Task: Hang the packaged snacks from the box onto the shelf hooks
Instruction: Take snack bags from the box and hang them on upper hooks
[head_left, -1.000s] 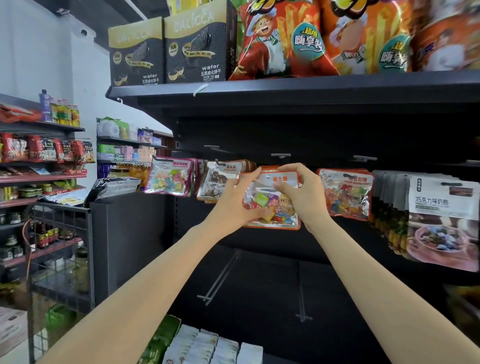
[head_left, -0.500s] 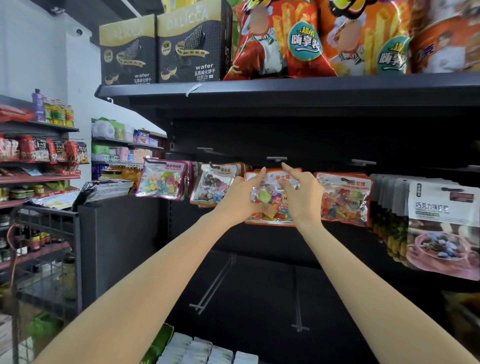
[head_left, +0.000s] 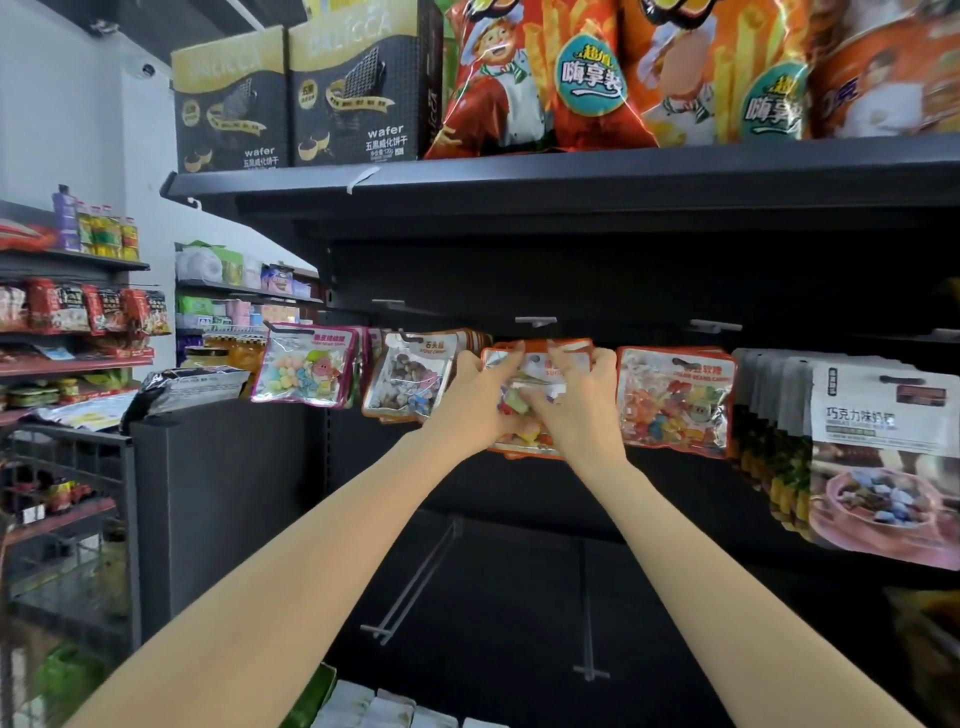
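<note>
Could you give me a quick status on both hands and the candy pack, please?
Left hand and right hand both grip the orange-edged candy pack at its hook. Neighbouring jelly bean pack close alongside. Nothing blocking.

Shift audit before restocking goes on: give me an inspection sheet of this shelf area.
Surface: black shelf above a dark back panel with hooks; two bare hooks lower down.
Job's things: orange-edged candy pack held at the hook; whether its hole is on the hook cannot be told. No box seen.
Clutter: candy packs left, jelly pack right, grey packs far right.
Grippers: left hand and right hand both grip the pack.
Cables: nothing seen.
Surroundings: wafer boxes and chip bags on top; side shelves at left.
</note>
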